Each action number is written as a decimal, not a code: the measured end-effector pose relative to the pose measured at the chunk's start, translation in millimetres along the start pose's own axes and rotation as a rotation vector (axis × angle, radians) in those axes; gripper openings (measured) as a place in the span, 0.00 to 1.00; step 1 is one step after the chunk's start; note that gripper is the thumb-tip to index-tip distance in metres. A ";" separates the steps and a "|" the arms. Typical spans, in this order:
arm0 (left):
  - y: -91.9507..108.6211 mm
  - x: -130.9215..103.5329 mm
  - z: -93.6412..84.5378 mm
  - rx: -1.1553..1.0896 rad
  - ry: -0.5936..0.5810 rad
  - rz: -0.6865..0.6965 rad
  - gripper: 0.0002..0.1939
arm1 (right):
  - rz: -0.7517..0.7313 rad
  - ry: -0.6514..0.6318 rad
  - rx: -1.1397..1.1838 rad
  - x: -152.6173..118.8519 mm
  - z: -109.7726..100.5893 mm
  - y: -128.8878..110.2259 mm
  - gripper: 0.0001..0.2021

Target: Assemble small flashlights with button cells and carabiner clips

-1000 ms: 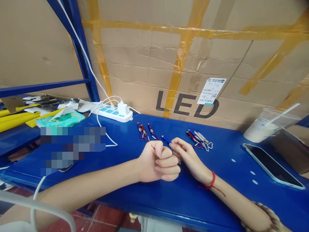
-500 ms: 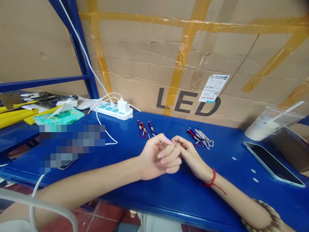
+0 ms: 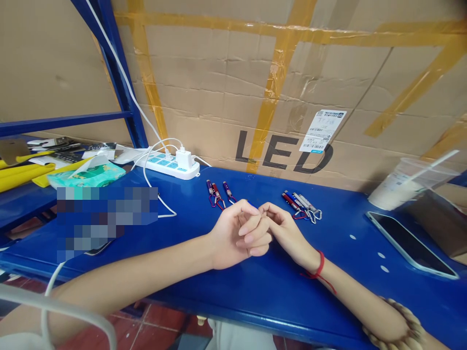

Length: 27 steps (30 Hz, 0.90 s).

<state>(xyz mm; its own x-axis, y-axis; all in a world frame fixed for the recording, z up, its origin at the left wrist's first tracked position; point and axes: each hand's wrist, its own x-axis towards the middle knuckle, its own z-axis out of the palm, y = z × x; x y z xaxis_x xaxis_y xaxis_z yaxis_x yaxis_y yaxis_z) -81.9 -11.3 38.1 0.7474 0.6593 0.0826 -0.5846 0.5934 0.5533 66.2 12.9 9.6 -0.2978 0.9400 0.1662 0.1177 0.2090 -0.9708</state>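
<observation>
My left hand (image 3: pixel 241 236) and my right hand (image 3: pixel 286 231) meet above the table's middle, both with curled fingers. Between their fingertips is a small blue keychain flashlight (image 3: pixel 250 203); only a bit of its blue body shows, the rest hidden by my fingers. Behind my left hand lie a red keychain flashlight (image 3: pixel 216 189) and two purple ones, one of them a purple keychain flashlight (image 3: pixel 227 188) lying apart, with carabiner clips. Beyond my right hand lies a group of several more, among them a dark red flashlight (image 3: pixel 290 200) and a silver flashlight (image 3: pixel 304 201).
On the blue table (image 3: pixel 219 291) stand a white power strip (image 3: pixel 170 167) with cables and a green tissue pack (image 3: pixel 87 172). To the right are a phone (image 3: pixel 412 245) and a plastic cup (image 3: pixel 392 187). A large cardboard box (image 3: pixel 204 87) stands behind.
Both hands stay together with almost the same grip. The whole view has shifted very slightly; the flashlights on the table lie as before.
</observation>
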 end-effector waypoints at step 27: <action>-9.1 5.9 4.4 0.433 0.293 0.062 0.11 | -0.053 0.020 -0.112 -3.1 0.1 5.6 0.07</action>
<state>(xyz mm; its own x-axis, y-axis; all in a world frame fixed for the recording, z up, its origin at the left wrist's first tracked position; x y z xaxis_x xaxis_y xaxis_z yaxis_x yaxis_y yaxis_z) -70.7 -14.8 37.2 0.5598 0.8252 -0.0752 -0.3943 0.3452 0.8517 67.7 11.2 3.7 -0.2873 0.9319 0.2213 0.2079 0.2862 -0.9353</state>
